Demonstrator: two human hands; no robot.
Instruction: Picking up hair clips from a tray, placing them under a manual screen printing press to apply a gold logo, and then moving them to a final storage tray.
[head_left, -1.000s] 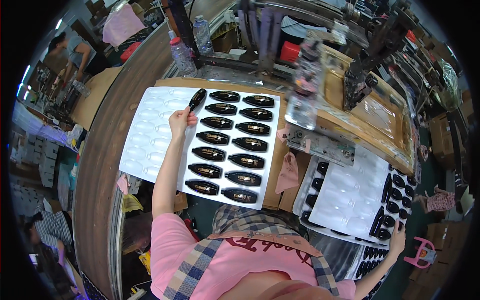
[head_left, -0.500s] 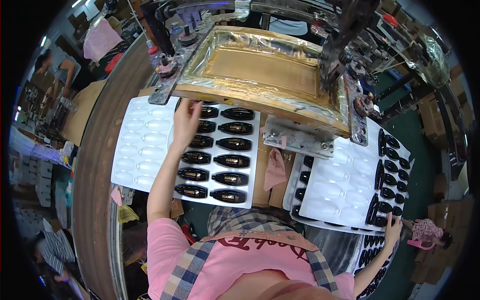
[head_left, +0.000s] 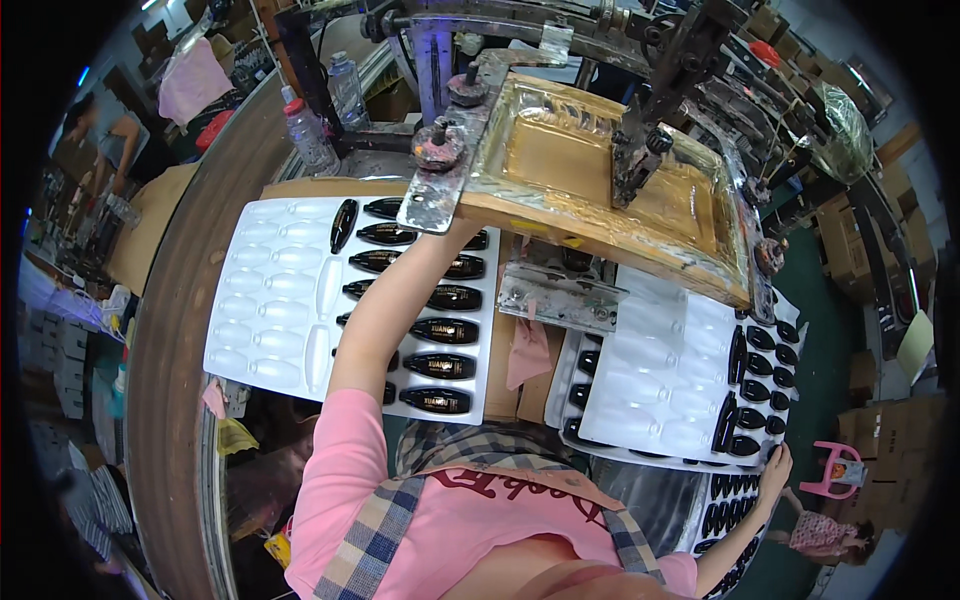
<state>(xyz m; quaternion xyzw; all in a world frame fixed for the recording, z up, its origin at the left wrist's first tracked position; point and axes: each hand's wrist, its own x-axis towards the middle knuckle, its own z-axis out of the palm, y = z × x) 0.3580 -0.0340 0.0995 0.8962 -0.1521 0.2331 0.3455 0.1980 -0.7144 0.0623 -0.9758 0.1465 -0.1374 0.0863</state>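
My left forearm [head_left: 395, 300] crosses a white tray [head_left: 255, 320] with several black bottle-shaped pieces [head_left: 446, 330]. Its hand is hidden under the wooden screen-printing frame [head_left: 560, 232], which has amber mesh and metal side plates. One black piece [head_left: 343, 225] lies lengthwise beside empty molded hollows. My right hand [head_left: 776, 465] is curled at the lower right corner of stacked trays [head_left: 660, 410], by their black pieces [head_left: 743, 443]; what it grips is unclear. Under the frame's front is a stained metal fixture [head_left: 555, 300].
A pink cloth [head_left: 528, 355] hangs between the trays. Plastic bottles [head_left: 312, 140] stand behind the left tray, beside a curved brown rail [head_left: 160, 350]. A worker [head_left: 105, 135] is far left; another person [head_left: 830, 535] and a pink stool [head_left: 835, 470] are lower right.
The frame swung left over the tray, then shifted back rightward. My left hand, earlier holding a black piece upper left, moved right beneath it. That piece now appears to lie in the tray.
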